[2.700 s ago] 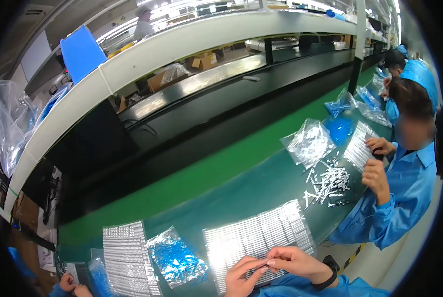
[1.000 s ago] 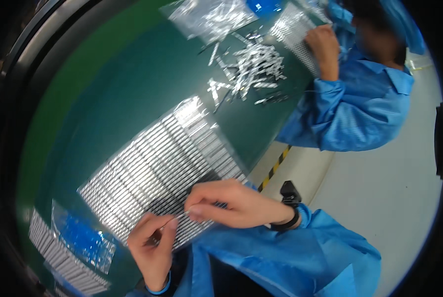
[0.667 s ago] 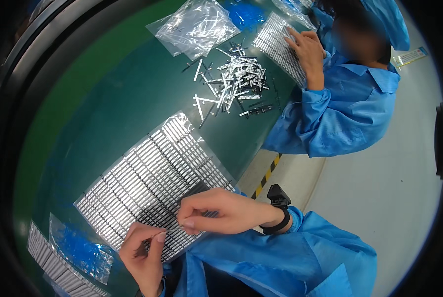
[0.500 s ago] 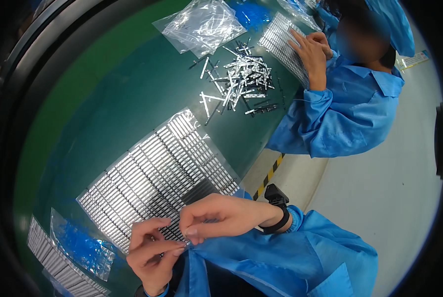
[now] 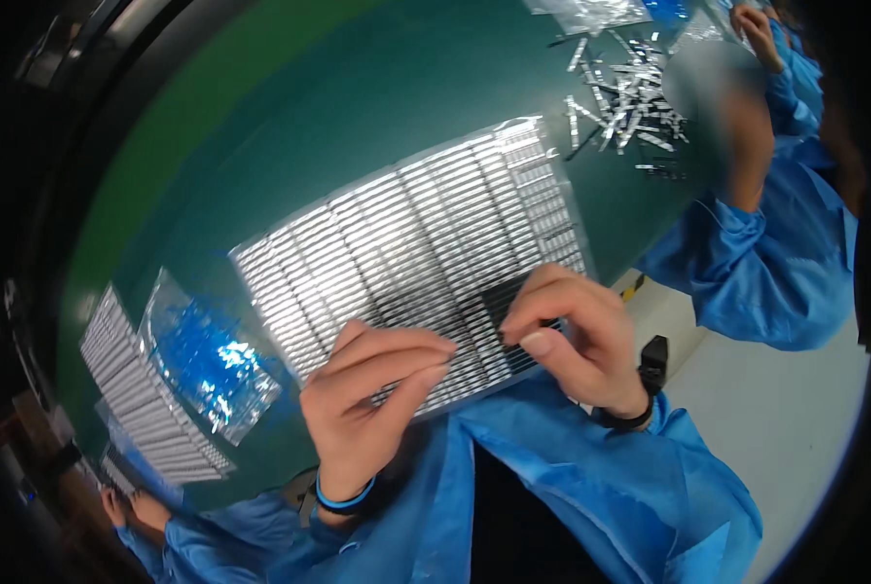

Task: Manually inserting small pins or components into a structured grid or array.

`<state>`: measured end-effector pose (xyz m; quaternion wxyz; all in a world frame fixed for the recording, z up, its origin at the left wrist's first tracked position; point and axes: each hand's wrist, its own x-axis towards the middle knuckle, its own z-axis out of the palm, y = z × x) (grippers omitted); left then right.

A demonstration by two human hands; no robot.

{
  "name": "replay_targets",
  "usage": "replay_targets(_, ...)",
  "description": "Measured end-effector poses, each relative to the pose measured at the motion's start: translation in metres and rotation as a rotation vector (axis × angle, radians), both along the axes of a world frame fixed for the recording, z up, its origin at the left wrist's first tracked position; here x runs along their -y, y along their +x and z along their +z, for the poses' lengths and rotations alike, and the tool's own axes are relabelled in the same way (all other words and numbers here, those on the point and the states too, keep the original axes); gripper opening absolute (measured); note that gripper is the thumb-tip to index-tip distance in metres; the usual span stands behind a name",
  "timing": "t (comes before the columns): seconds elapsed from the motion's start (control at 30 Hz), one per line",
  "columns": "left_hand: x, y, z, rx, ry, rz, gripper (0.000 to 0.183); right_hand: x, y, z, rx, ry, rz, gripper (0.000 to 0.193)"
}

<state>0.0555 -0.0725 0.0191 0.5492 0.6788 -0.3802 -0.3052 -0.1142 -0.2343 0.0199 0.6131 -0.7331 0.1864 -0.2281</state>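
Note:
A flat sheet (image 5: pixel 377 234) lies in front of me, covered with rows of narrow silvery strips and edged with clear film. Over its near edge is my left hand (image 5: pixel 372 389), thumb and fingertips closed in a pinch; whatever they hold, if anything, is too small to make out. My right hand (image 5: pixel 586 336) is above the sheet's near right corner, its index finger curled towards the thumb. Something dark and tiny may be at those fingertips, but I cannot name it. Beside them is a dark rectangular patch (image 5: pixel 499 304) on the sheet.
A clear bag of blue bits (image 5: pixel 212 360) and stacked striped sheets (image 5: pixel 144 389) lie left. Loose silvery strips (image 5: pixel 640 102) are heaped at the far right, near a clear plastic bag (image 5: pixel 591 12). Co-workers in blue sleeves (image 5: pixel 737 263) sit right and at lower left.
My hands have moved apart, from together at my jacket front to over the sheet. The view has turned, so the sheet sits nearer the middle and another person shows at lower left.

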Motion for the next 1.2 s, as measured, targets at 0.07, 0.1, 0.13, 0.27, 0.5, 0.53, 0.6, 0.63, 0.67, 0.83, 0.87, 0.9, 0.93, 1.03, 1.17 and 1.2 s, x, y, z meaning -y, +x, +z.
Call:
replay_targets(0.07,0.000,-0.003,0.007,0.000,0.032,-0.009,0.016,0.003,0.001,0.003,0.012,-0.041,0.044,0.017)
replay_targets(0.1,-0.001,-0.004,0.007,0.006,0.036,-0.003,0.015,0.002,0.005,0.001,0.002,-0.058,0.065,0.017)
replay_targets(0.13,-0.003,-0.003,0.007,0.014,0.040,0.005,0.014,0.001,0.008,0.000,-0.005,-0.076,0.087,0.018)
replay_targets(0.27,-0.005,-0.002,0.001,0.102,0.010,-0.039,0.020,0.004,0.008,-0.003,-0.068,-0.166,0.108,0.016)
replay_targets(0.5,-0.126,0.033,0.028,0.143,-0.054,0.275,0.019,0.008,-0.022,-0.018,0.086,0.127,-0.079,0.013)
replay_targets(0.53,-0.128,0.036,0.040,0.493,0.409,0.452,0.020,0.011,-0.020,-0.023,0.058,0.089,-0.086,0.013)
replay_targets(0.6,-0.131,0.049,0.010,0.689,0.611,0.654,0.022,0.011,-0.014,-0.024,0.014,0.092,-0.106,0.013)
replay_targets(0.63,-0.133,0.042,0.013,0.591,0.632,0.662,0.023,0.012,-0.013,-0.024,-0.012,0.063,-0.107,0.013)
replay_targets(0.67,-0.128,0.039,0.012,0.592,0.634,0.664,0.023,0.014,-0.012,-0.023,-0.042,0.032,-0.109,0.012)
replay_targets(0.83,-0.105,0.021,0.004,0.607,0.462,0.645,0.019,0.015,-0.012,-0.019,-0.103,0.021,-0.107,0.011)
replay_targets(0.87,-0.099,0.019,0.002,0.605,0.405,0.565,0.017,0.016,-0.013,-0.017,-0.158,0.053,-0.154,0.012)
replay_targets(0.9,-0.093,0.018,0.000,0.619,0.305,0.468,0.015,0.014,-0.013,-0.016,-0.218,0.083,-0.204,0.012)
replay_targets(0.93,-0.082,0.012,0.001,0.533,0.268,0.368,0.017,0.013,-0.017,-0.013,-0.250,0.061,-0.233,0.012)
replay_targets(1.03,-0.059,-0.005,0.011,0.499,0.256,0.126,0.024,0.017,-0.017,-0.010,-0.314,0.213,-0.274,0.011)
replay_targets(1.17,-0.035,-0.022,0.004,0.514,0.232,-0.053,0.034,0.026,-0.017,-0.014,-0.329,0.318,-0.237,0.012)
replay_targets(1.2,-0.031,-0.024,0.001,0.575,0.258,-0.091,0.036,0.026,-0.019,-0.013,-0.344,0.340,-0.243,0.012)
